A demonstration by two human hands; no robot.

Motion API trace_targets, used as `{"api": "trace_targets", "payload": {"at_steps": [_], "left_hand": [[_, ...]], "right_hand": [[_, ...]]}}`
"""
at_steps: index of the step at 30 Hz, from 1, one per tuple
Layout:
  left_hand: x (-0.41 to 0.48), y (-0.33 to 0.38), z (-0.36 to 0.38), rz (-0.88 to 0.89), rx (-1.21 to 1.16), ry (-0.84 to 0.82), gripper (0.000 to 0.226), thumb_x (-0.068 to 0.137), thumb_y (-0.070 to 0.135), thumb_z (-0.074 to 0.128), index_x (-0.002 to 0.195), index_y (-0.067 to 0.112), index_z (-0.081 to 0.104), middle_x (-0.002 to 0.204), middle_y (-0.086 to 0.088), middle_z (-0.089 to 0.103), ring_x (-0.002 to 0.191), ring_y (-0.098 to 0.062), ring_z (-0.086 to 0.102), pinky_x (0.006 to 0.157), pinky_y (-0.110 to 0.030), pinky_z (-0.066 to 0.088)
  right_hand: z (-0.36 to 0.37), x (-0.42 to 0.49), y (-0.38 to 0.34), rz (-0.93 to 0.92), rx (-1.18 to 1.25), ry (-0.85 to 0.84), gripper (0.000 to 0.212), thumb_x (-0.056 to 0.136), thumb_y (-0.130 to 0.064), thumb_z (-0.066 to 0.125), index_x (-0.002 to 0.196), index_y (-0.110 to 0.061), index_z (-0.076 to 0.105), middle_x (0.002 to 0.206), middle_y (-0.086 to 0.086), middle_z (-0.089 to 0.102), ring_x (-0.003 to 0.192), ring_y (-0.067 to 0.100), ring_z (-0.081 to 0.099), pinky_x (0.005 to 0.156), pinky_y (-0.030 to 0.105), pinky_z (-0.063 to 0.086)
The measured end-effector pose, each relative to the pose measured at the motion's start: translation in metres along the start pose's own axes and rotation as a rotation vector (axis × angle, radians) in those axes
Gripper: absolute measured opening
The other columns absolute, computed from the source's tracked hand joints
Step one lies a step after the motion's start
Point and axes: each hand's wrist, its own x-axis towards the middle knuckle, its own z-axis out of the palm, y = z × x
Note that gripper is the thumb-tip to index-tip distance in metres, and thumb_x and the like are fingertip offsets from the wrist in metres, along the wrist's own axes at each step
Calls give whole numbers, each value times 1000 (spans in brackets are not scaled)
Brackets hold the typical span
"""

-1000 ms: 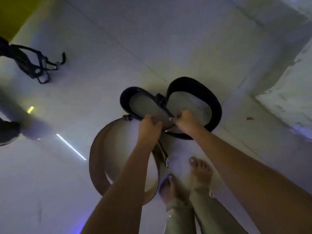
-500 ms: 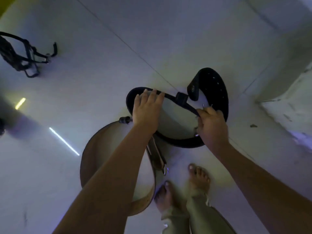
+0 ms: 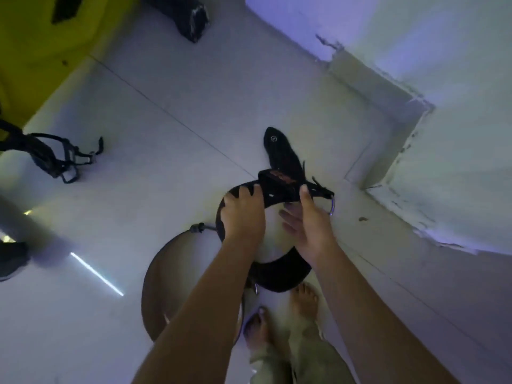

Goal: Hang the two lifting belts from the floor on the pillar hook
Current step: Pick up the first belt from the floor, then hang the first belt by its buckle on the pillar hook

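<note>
Pale tiled floor [image 3: 171, 112], dim light. Left hand [image 3: 243, 214] and right hand [image 3: 310, 220] both have fingers closed on the black belt [image 3: 279, 270], held above the floor. Brown belt [image 3: 155, 286] lies below, beside bare feet.

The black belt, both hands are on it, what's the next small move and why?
Probably lift the black belt clear with both hands: the left hand grips its loop, the right hand holds the buckle end, and the brown belt lies partly under it.

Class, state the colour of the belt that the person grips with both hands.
Black. The black belt held by the left hand and right hand shows in the head view.
</note>
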Motion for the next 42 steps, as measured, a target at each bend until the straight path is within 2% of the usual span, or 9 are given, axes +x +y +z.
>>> {"api": "trace_targets", "payload": {"at_steps": [4,9,16,21,23,29,33,37,42], "left_hand": [[-46,5,-5,92,-58,-47,59,97,27,42,150,25,17,157,-9,23,128,-43,36,103,-46,37],[-57,-19,-17,56,-614,-53,64,77,60,58,132,28,49,135,-1,52,125,-29,47,106,-49,38],[-62,-9,-66,-48,-1173,-272,43,79,53,65,92,12,68,91,-7,72,83,-22,71,75,-33,57],[-116,4,-101,68,-1438,-356,35,83,28,68,113,10,62,107,-10,72,94,-24,70,80,-36,57],[-153,22,-129,168,-1510,-325,22,84,17,67,106,14,63,100,-7,72,89,-22,69,79,-35,56],[-281,79,-222,448,-1528,-394,21,86,5,62,103,15,61,97,-6,68,90,-23,66,74,-31,57],[-353,117,-281,640,-1450,-385,27,83,3,64,108,11,59,97,-6,67,86,-19,67,71,-26,56],[-418,158,-339,877,-1306,-335,34,79,1,68,107,19,59,96,1,70,92,-18,66,88,-35,53],[-497,204,-388,1091,-1270,-227,39,80,-5,64,107,24,58,88,7,69,82,-10,67,68,-23,55]], "right_hand": [[6,-25,-20,88,215,-16,38,95,-14,49,132,-5,49,132,22,56,118,37,55,88,46,48],[-24,-48,-30,32,109,22,19,91,-6,50,107,-9,60,120,20,62,91,31,63,69,43,54],[-44,-92,-40,7,-11,-190,29,93,-4,46,119,-13,55,100,8,64,87,25,63,70,39,53],[-65,-167,-70,-104,3,-297,28,92,-15,51,120,-13,57,101,8,67,84,25,65,62,32,53],[-72,-213,-90,-203,38,-282,22,91,-16,54,111,-10,62,97,10,70,81,25,69,60,30,55],[-120,-366,-144,-519,58,-144,46,81,5,61,125,-7,55,111,11,67,96,28,66,77,35,53],[-161,-457,-176,-663,91,-112,38,80,6,63,113,-14,59,100,5,68,95,27,65,71,35,52],[-204,-532,-205,-795,127,-138,36,82,6,60,107,-19,58,100,5,67,96,28,64,66,38,51],[-245,-611,-236,-1012,159,-145,43,82,4,61,121,-13,55,108,8,67,98,27,65,78,42,54]]}}
